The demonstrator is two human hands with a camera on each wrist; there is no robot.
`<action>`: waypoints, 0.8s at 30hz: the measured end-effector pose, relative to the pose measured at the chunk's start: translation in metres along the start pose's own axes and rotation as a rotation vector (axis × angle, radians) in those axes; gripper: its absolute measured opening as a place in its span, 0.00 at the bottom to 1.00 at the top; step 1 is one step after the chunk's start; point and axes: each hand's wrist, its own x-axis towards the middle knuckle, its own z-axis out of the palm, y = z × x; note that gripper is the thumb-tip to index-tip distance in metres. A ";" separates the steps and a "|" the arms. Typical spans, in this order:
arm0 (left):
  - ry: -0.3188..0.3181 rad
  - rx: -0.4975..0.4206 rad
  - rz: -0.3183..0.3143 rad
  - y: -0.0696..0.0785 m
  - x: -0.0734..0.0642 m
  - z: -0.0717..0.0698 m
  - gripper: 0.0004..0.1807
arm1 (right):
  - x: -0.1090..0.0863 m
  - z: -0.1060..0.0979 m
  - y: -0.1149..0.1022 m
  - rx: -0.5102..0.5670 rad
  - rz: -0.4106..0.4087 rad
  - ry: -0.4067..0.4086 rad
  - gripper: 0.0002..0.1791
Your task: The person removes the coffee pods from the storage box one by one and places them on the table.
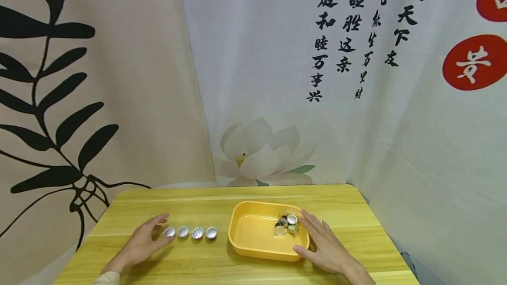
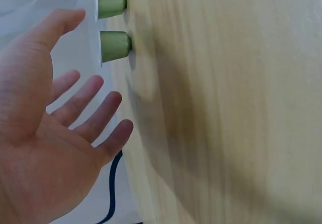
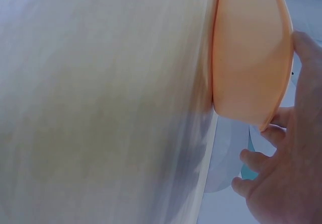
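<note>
Several green coffee capsules (image 1: 197,233) stand in a row on the table, their silvery lids facing up. At the row's left end is my left hand (image 1: 143,242), thumb and fingers spread apart beside the outermost capsule with nothing held. The left wrist view shows two of these green capsules (image 2: 114,46) beyond the thumb and fingertips. To the right, a yellow plastic tray (image 1: 253,252) holds several more capsules (image 1: 292,219) piled at its right end. My right hand (image 1: 330,250) rests against the tray's right end, its thumb and fingertips touching the rim with extended fingers.
The wooden table (image 1: 190,267) ends at a back edge in front of a hanging cloth (image 1: 261,78) printed with a lotus and writing. A cloth with dark leaves (image 1: 59,179) hangs at the left. Bare tabletop lies between the capsule row and the tray.
</note>
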 end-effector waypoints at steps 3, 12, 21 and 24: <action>0.003 0.023 0.010 0.003 -0.001 -0.002 0.49 | 0.000 0.000 0.000 -0.004 -0.005 0.002 0.51; -0.008 0.065 0.037 0.017 -0.002 -0.005 0.48 | 0.000 0.001 0.001 -0.004 -0.008 0.008 0.50; -0.002 0.087 0.055 0.042 0.005 -0.001 0.49 | 0.000 0.000 0.000 -0.018 -0.002 0.000 0.50; -0.005 0.062 0.099 0.051 0.007 0.002 0.48 | 0.001 0.000 0.000 -0.024 0.003 -0.004 0.51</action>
